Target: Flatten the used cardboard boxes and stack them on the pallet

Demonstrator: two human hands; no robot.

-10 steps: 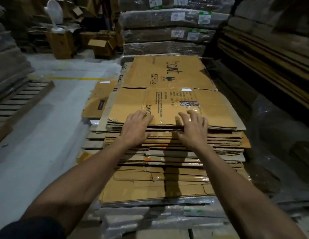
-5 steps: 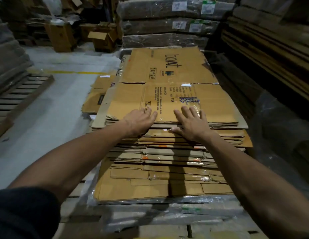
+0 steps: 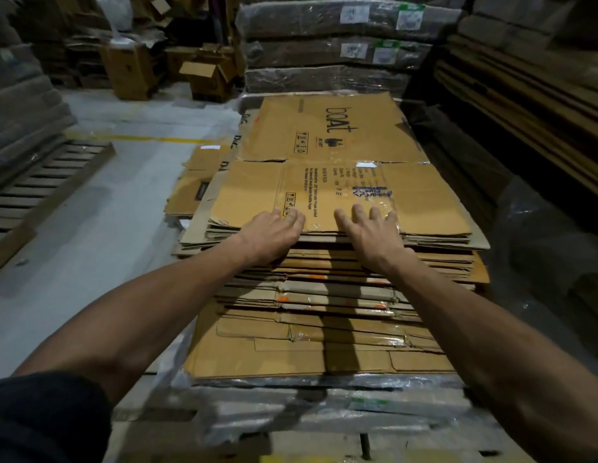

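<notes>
A: What's nearest?
B: Plastic-wrapped bundles at the bottom, then the stack of flattened boxes sitting on them. Can't see a pallet under it.

A: Hands?
B: 2 hands, both flat on the near edge of the top flattened box. Left hand left of centre, fingers straight and together, palm down. Right hand just beside it, fingers straight and spread. Neither curls round anything; both press on the cardboard.

A: Top box position?
B: Lying flat on top of the stack, print facing up. Past it, touching its far edge, a flat sheet printed "boat".

A: Surroundings?
B: Empty wooden pallet on the floor at left. Far: wrapped cardboard bales behind the stack, open boxes far left.
</notes>
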